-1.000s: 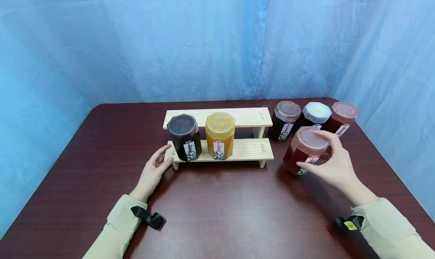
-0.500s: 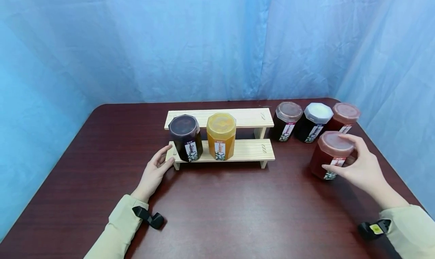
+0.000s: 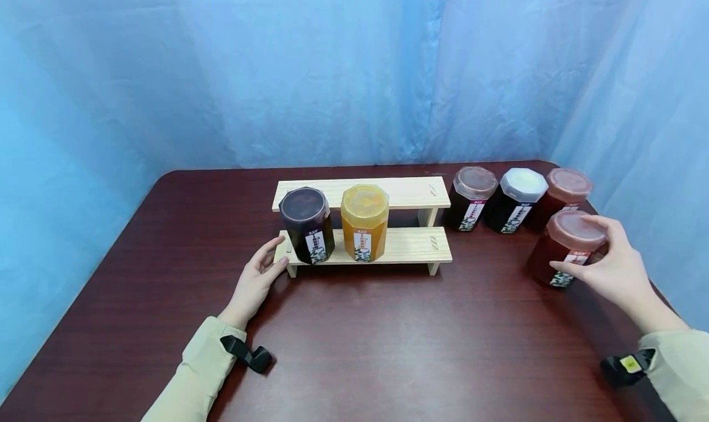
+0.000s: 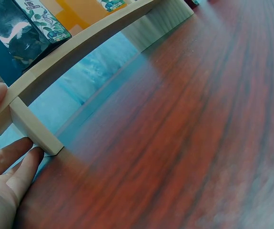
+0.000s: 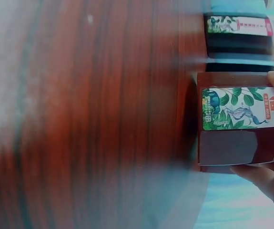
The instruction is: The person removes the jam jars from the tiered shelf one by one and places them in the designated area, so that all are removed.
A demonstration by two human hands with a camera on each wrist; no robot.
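My right hand [image 3: 617,271] grips a jar of dark red contents [image 3: 565,250] with a pinkish lid, thumb in front and fingers round the far side. The right wrist view shows this red jar's label [image 5: 237,107] close up. My left hand [image 3: 255,283] holds the left end of a two-step wooden shelf [image 3: 410,245]; in the left wrist view the thumb is at the board's edge and other fingers lie by the shelf leg [image 4: 34,126]. On the lower step stand a dark purple jar [image 3: 304,225] and a yellow-orange jar [image 3: 365,225].
Right of the shelf stand a dark jar with a greyish lid [image 3: 471,200], a dark jar with a white lid [image 3: 515,200] and another red jar [image 3: 566,191], partly hidden by the held one. A blue curtain [image 3: 332,71] hangs behind the brown table [image 3: 354,348].
My right hand has carried the red jar to the right, up to the front of the back row of jars. The left hand has stayed at the shelf's end.
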